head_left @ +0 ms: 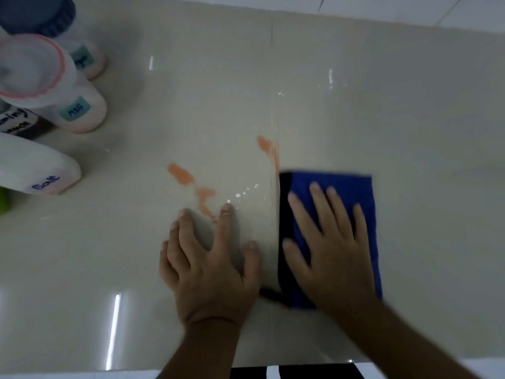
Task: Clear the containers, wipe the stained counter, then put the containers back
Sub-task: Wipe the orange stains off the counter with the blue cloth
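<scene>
Orange stains (181,175) smear the glossy beige counter (355,110), with a second streak (269,150) along a seam. My right hand (328,242) lies flat, fingers spread, pressing a folded blue cloth (352,187) onto the counter just right of the stains. My left hand (210,263) rests flat on the bare counter with fingers apart, its fingertips touching the lower end of the stain. Several containers stand at the left edge: a white one labelled Salt (41,170), a pink-rimmed one labelled MSG (73,105), and a dark-lidded one (41,12).
Small water drops (246,191) glisten between the stains and the cloth. A dark-labelled jar (19,124) and a green object (4,201) sit among the containers at the left. The counter's front edge (82,374) runs along the bottom, white tiled wall (410,6) at the back.
</scene>
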A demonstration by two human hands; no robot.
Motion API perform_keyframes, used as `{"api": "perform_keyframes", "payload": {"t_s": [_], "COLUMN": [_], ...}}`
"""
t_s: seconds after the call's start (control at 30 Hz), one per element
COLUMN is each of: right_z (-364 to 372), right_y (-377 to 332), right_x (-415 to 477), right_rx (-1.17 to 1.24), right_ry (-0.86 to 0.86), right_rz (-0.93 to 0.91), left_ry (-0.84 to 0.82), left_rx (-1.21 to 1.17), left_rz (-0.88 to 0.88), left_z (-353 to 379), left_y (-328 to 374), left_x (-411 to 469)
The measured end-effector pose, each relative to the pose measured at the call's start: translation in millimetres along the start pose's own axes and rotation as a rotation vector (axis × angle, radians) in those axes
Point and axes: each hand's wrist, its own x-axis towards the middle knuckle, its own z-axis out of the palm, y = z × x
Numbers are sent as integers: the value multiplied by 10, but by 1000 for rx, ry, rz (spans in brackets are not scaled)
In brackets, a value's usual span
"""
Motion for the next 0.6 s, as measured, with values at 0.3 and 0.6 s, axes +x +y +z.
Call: {"api": "perform_keyframes", "payload": {"t_s": [0.3, 0.6], "right_z": [-102, -112], "right_y": [-32, -68], "right_x": [674, 1344], "right_rx": [16, 35], "right_ry": [-15, 40], "right_rz": [-91, -46], "left_ry": [-13, -11], "left_rx": [-4, -63], "left_rz": [8, 11], "left_z": [14, -21], "left_y": [-10, -11], "left_x": [15, 17]}}
